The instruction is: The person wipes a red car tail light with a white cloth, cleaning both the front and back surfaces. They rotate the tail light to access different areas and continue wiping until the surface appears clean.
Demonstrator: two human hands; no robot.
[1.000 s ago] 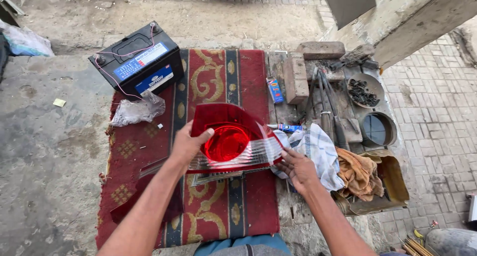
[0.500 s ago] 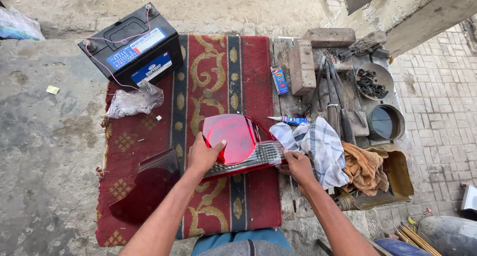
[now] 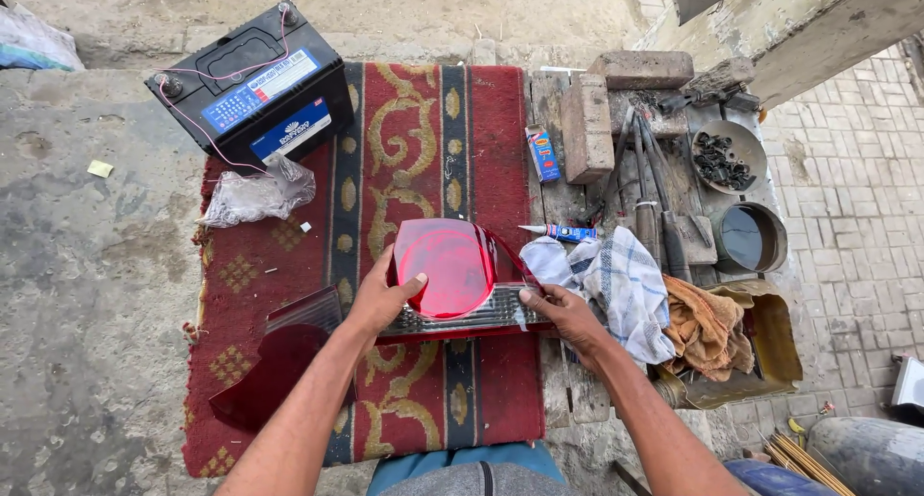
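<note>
Both hands grip the tail light: left hand at 9 o'clock, right hand at 3, probably steadying it over the rug.

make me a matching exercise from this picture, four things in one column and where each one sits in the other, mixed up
Things:
1. car battery
2. tail light
3. checked cloth
4. brick

Places:
A. on the boards right of the rug, near its top edge
B. right of the rug, beside the right hand
C. at the rug's top left corner
D. between the two hands, over the rug, left hand on its left side

Pairs: 1-C, 2-D, 3-B, 4-A
</note>
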